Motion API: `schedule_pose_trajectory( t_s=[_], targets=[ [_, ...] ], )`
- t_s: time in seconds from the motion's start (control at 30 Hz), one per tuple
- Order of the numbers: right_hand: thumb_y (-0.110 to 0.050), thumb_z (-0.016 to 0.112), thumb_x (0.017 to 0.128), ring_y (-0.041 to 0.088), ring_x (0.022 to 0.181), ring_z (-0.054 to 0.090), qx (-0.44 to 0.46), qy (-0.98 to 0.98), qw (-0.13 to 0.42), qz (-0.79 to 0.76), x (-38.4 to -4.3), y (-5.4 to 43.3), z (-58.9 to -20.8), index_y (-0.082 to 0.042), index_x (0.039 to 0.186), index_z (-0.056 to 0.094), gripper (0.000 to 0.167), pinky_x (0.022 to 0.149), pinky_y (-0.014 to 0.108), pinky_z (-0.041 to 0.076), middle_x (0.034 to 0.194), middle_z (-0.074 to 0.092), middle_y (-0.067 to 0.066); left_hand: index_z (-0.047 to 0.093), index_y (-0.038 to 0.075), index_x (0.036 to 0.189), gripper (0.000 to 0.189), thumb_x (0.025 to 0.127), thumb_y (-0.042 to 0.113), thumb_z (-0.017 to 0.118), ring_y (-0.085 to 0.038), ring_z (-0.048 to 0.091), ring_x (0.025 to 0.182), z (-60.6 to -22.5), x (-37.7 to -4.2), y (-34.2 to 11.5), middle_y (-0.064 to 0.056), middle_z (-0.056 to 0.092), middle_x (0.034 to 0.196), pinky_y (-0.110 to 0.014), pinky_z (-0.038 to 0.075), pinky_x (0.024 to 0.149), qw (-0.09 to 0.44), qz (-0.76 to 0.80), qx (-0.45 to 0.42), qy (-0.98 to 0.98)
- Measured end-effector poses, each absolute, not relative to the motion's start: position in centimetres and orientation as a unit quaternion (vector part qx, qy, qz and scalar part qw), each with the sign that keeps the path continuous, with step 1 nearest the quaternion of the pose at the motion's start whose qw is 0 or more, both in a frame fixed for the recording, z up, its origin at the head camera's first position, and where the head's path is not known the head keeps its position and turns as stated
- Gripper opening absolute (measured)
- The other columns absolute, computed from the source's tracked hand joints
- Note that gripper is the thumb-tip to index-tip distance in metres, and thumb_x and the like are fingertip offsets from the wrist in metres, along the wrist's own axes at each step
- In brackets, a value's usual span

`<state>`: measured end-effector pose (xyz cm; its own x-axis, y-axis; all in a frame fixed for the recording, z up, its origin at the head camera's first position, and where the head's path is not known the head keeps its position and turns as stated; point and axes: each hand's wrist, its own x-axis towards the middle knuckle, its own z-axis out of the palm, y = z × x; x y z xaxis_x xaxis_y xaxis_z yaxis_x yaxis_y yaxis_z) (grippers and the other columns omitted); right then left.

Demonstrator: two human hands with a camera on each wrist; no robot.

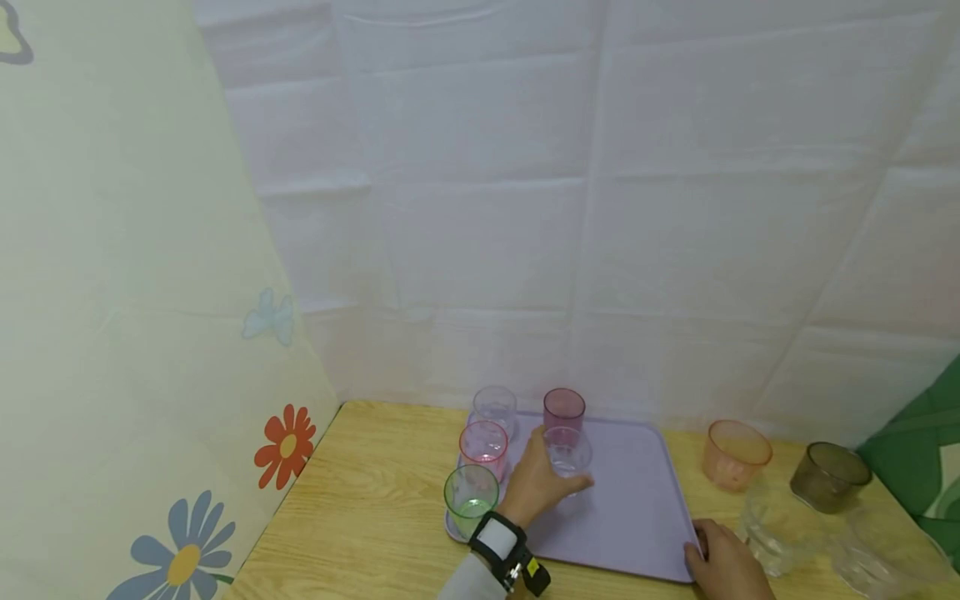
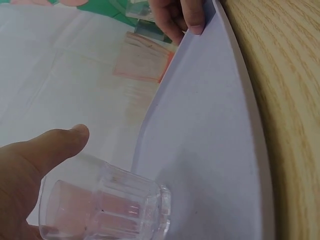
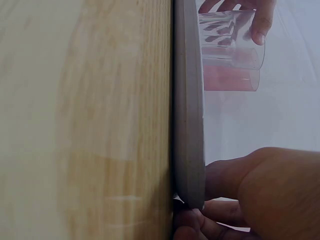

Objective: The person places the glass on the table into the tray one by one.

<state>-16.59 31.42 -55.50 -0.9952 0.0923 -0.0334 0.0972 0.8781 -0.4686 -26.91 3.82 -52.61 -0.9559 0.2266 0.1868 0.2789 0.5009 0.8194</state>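
My left hand [image 1: 534, 482] is spread around a clear glass [image 1: 568, 458] that stands upright on a lilac tray [image 1: 626, 500]. In the left wrist view the straight thumb stands a little apart from the glass's side. Right behind this glass is a purple glass [image 1: 564, 405]. Along the tray's left side stand another clear glass [image 1: 495, 402], a pink glass [image 1: 483, 446] and a green glass [image 1: 471, 500]. My right hand [image 1: 726, 562] grips the tray's near right corner, thumb above the rim and fingers below, as the right wrist view shows.
To the right of the tray, on the wooden table [image 1: 360, 492], are an orange cup [image 1: 737, 457], a dark smoky cup [image 1: 831, 477] and clear containers [image 1: 772, 537]. A white sheet [image 1: 480, 233] hangs behind the table. A flowered cloth [image 1: 150, 292] hangs at the left.
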Motion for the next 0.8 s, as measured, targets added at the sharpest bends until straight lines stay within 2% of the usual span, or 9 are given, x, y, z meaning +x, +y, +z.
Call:
schedule_pose_trajectory(
  t_s=[0.2, 0.47, 0.63, 0.8],
  targets=[
    [-0.01, 0.07, 0.092, 0.023, 0.078, 0.058, 0.048, 0.969, -0.003, -0.243, -16.7, 31.4, -55.6, 0.021, 0.118, 0.06, 0.041, 0.068, 0.042, 0.048, 0.083, 0.06, 0.007, 0.032, 0.002, 0.162, 0.119, 0.073, 0.046, 0.097, -0.036, 0.062, 0.133, -52.1, -26.8, 3.6, -0.022, 0.054, 0.153, -0.049, 0.054, 0.109, 0.035, -0.453, -0.149, -0.878],
    [-0.01, 0.07, 0.092, 0.023, 0.078, 0.057, 0.047, 0.969, -0.003, -0.244, -16.7, 31.5, -55.8, 0.021, 0.118, 0.06, 0.042, 0.068, 0.041, 0.048, 0.083, 0.059, 0.007, 0.036, 0.001, 0.16, 0.113, 0.077, 0.047, 0.095, -0.035, 0.057, 0.14, -49.5, -26.6, 3.0, -0.021, 0.051, 0.157, -0.049, 0.05, 0.115, 0.047, -0.453, -0.172, -0.874],
    [-0.01, 0.07, 0.092, 0.021, 0.078, 0.056, 0.049, 0.968, -0.002, -0.246, -16.7, 31.5, -55.9, 0.02, 0.118, 0.06, 0.042, 0.067, 0.04, 0.047, 0.083, 0.059, 0.006, 0.04, -0.001, 0.157, 0.102, 0.083, 0.047, 0.091, -0.038, 0.056, 0.141, -47.6, -26.4, 2.3, -0.022, 0.052, 0.155, -0.052, 0.05, 0.114, 0.041, -0.481, -0.175, -0.858],
    [-0.01, 0.069, 0.092, 0.021, 0.077, 0.056, 0.046, 0.968, -0.008, -0.246, -16.8, 31.6, -56.1, 0.02, 0.118, 0.061, 0.041, 0.067, 0.04, 0.047, 0.083, 0.059, 0.006, 0.054, 0.002, 0.147, 0.079, 0.092, 0.052, 0.081, -0.033, 0.065, 0.129, -46.0, -26.1, 1.2, -0.017, 0.064, 0.143, -0.047, 0.056, 0.103, 0.063, -0.485, -0.171, -0.855]
  ],
)
